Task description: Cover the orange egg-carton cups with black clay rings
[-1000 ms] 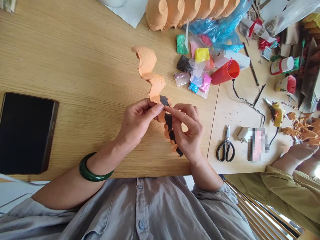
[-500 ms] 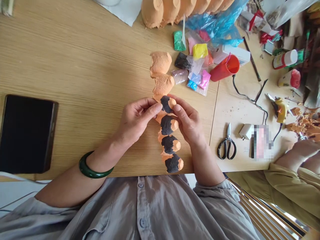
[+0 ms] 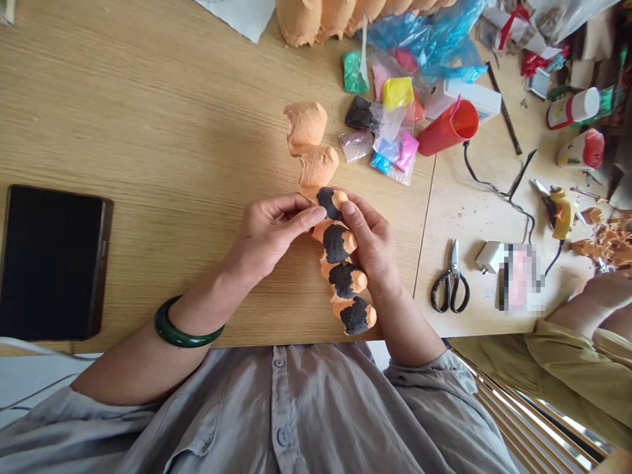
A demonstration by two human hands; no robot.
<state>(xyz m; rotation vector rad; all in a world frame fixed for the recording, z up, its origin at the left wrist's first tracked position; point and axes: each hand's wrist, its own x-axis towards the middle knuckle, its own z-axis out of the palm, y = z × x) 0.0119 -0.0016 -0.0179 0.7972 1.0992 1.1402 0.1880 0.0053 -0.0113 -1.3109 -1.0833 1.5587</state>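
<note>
An orange egg-carton strip (image 3: 318, 166) with a row of bumps runs away from me, slanting to the left at its far end. Black clay (image 3: 336, 243) covers part of several near bumps, leaving their right tips orange; the two far bumps are plain orange. My left hand (image 3: 276, 230) grips the strip from the left, its thumb on the lower edge of the third bump's black patch. From the right, my right hand (image 3: 370, 237) pinches the same bump's orange tip between thumb and fingers. The fingers behind the strip are partly hidden.
Small bags of coloured clay (image 3: 397, 93) lie beyond my hands, near a red cup (image 3: 451, 125) and a larger orange carton (image 3: 299, 23). Scissors (image 3: 450, 283) and a yellow glue gun (image 3: 561, 212) lie right, a dark tablet (image 3: 52, 263) left. Another person's arm (image 3: 587, 299) rests at right.
The strip has turned slightly: its far end has shifted left and its near end right. Both hands keep hold of the same bump, the left thumb a little further right.
</note>
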